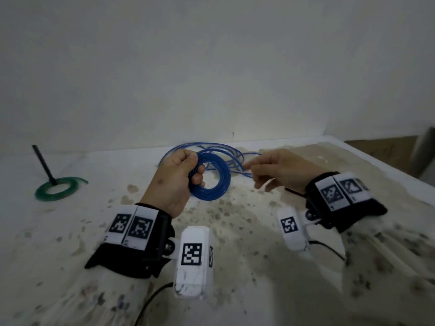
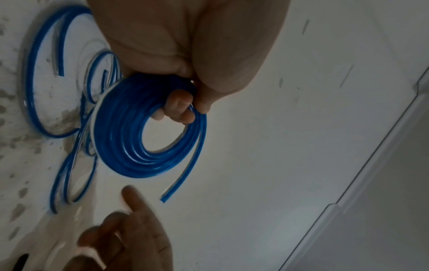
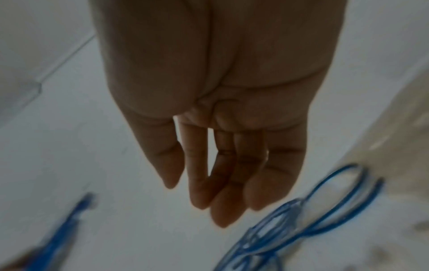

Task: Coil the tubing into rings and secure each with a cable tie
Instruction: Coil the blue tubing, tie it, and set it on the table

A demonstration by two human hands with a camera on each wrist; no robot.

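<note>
Blue tubing is wound into a tight ring [image 1: 210, 178] that the left hand [image 1: 175, 178] holds upright off the bench [image 1: 247, 231], thumb on top and fingers curled through the ring's hole, with the ring's open face turned toward the person. From the outer turn a short free tail [image 2: 185, 170] hangs loose, its cut end pointing toward the right hand [image 1: 275, 169], which is the nearer hand to it. That right hand holds nothing; its fingers are straight and relaxed, just beside the ring on its far side from the left hand. Beyond both hands, more uncoiled blue tubing [image 1: 211, 149] lies in slack loops on the bench, some strands crossing between the right hand and the ring, where they could snag a reach for the tail. Well away, on the outer side of the left hand, a green ring [image 1: 58, 188] with a black rod [image 1: 44, 164] standing in it rests on the bench. No cable tie can be made out.
</note>
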